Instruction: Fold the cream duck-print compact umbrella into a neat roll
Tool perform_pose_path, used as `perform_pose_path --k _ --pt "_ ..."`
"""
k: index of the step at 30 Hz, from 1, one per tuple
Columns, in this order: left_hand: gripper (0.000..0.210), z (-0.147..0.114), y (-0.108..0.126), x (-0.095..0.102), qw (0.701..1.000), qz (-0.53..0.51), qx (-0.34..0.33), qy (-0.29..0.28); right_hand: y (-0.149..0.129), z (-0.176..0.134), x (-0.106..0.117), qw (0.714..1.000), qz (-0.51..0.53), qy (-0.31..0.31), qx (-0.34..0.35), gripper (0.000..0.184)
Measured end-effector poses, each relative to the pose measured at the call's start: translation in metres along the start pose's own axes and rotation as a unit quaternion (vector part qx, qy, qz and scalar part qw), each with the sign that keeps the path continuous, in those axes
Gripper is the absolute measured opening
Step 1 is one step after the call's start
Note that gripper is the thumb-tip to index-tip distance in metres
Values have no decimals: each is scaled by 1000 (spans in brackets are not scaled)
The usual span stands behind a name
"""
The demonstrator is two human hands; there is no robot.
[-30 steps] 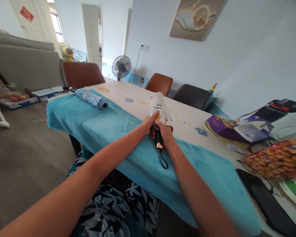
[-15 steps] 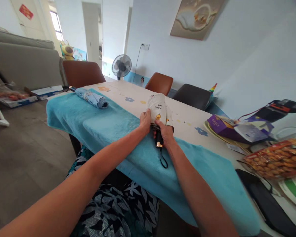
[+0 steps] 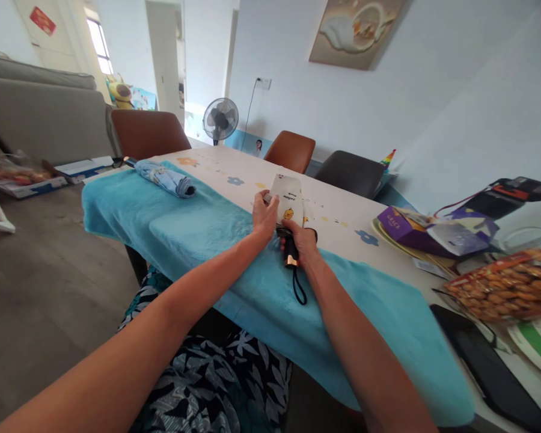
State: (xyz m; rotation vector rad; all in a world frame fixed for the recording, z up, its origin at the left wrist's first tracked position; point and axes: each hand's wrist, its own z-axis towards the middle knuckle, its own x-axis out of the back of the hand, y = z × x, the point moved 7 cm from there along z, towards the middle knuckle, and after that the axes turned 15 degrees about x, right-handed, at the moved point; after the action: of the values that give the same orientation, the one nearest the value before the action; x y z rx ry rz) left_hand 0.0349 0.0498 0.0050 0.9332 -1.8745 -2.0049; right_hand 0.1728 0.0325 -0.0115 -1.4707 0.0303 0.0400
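Observation:
A cream folding umbrella (image 3: 290, 201) with a printed yellow duck is between my two hands over the table's near side. My right hand (image 3: 303, 239) is closed round its lower end, just above the black handle (image 3: 291, 251) with a gold band. A black wrist strap (image 3: 299, 288) hangs from that handle. My left hand (image 3: 265, 215) grips the left side of the cloth, thumb on top; some of its fingers are hidden. To the left, a rolled light-blue umbrella (image 3: 165, 178) lies on the turquoise towel (image 3: 198, 222).
On the right stand a purple box (image 3: 401, 227), a bag of nuts (image 3: 505, 285) and a black tablet-like slab (image 3: 487, 361). Brown chairs (image 3: 291, 151), a dark chair (image 3: 352, 174) and a fan (image 3: 220, 119) are beyond the white table (image 3: 225, 165).
My left hand has shifted slightly up and left along the umbrella cloth, which now looks narrower and flatter. My right hand keeps its hold near the handle.

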Motion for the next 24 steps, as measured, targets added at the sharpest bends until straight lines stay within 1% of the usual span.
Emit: perform_pose_path --k 3,7,10,12,14,18,24 --pt "19 0 0 -2 1000 -11 -4 -15 0 0 0 1000 5 -3 -3 15" --pt "12 -1 6 -2 999 -3 -35 -16 -1 1 -1 1000 9 -9 6 13" --pt "12 -9 16 -1 996 31 -82 -8 -1 0 -1 1000 6 -10 10 15" --pt "12 -16 23 -2 991 48 -120 -15 -2 -1 -1 1000 3 -9 9 15" --pt "12 -20 27 -4 988 59 -140 -28 -2 -2 -1 1000 0 -11 3 15" --pt "11 -22 27 -5 988 62 -137 -26 -3 -3 -2 1000 1 -15 2 16" --pt "12 -16 33 4 991 47 -127 -1 -5 -2 0 1000 2 1 8 16"
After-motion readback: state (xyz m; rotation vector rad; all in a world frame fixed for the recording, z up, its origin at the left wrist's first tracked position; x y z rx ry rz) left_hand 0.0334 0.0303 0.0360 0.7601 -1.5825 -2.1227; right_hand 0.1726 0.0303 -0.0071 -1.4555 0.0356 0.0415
